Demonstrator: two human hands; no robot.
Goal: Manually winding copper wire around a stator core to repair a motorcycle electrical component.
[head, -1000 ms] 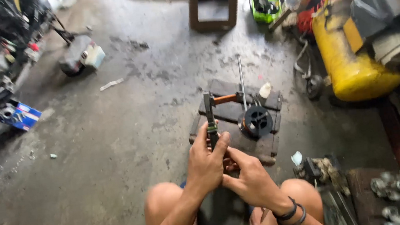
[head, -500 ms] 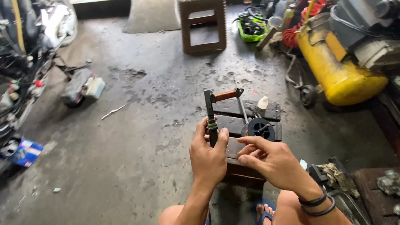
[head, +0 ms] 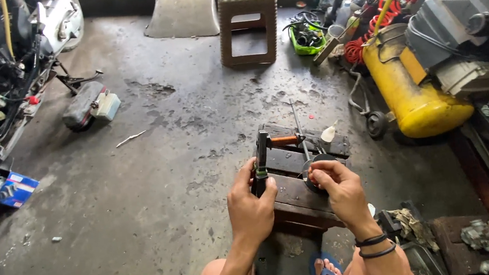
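— Hands first: what has each one got?

— Left hand [head: 252,205] is clenched around a dark bar-shaped tool [head: 261,163], standing upright, with an orange handle [head: 284,141] sticking out sideways at its top.

— And the other?

— Right hand [head: 339,191] pinches the rim of a round black part [head: 313,167], just right of the tool. Both sit over a dark wooden block [head: 298,201] on the wet concrete floor [head: 159,181].

— Beyond the grip?

— Brown stool [head: 247,20] far ahead, yellow air tank [head: 410,88] well off to the right.
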